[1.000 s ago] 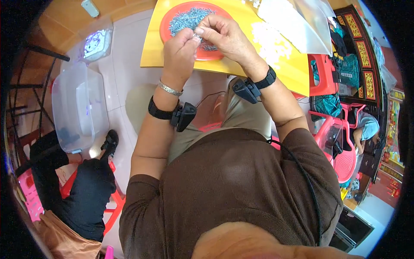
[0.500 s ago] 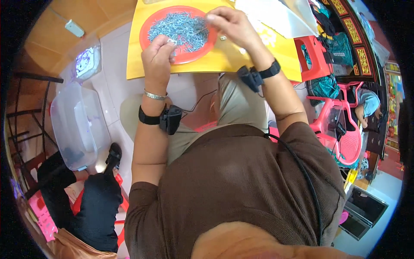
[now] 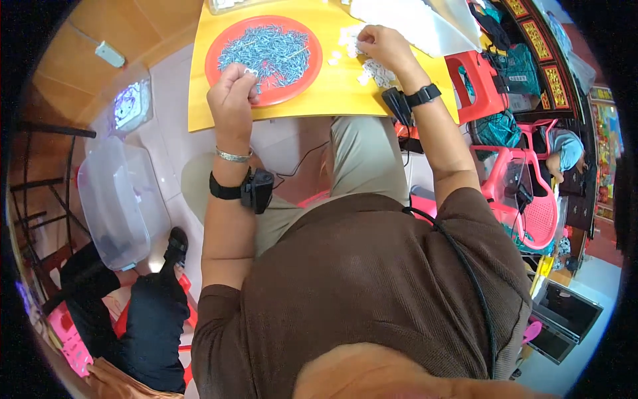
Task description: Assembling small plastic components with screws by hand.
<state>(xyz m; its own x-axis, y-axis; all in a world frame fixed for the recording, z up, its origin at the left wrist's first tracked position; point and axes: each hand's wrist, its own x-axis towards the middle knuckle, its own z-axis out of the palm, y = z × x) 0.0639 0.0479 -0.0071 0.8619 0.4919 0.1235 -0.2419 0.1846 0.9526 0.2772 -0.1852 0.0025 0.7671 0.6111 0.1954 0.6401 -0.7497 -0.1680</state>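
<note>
Left hand pinching at the red plate, right hand out among the white pieces!
Here's the left hand (image 3: 230,92), over the near-left rim of the red plate (image 3: 315,54), thumb and finger gripping a small white piece (image 3: 250,71); blue-grey metal pins (image 3: 266,48) heap inside that plate. Right of the plate, the right hand (image 3: 389,50) dips fingertips-down beside loose white pieces (image 3: 378,74) on the yellow desk (image 3: 319,100); whether it has one, I can't tell. A light pinch on one loose edge should serve best, the left grip staying steady.
</note>
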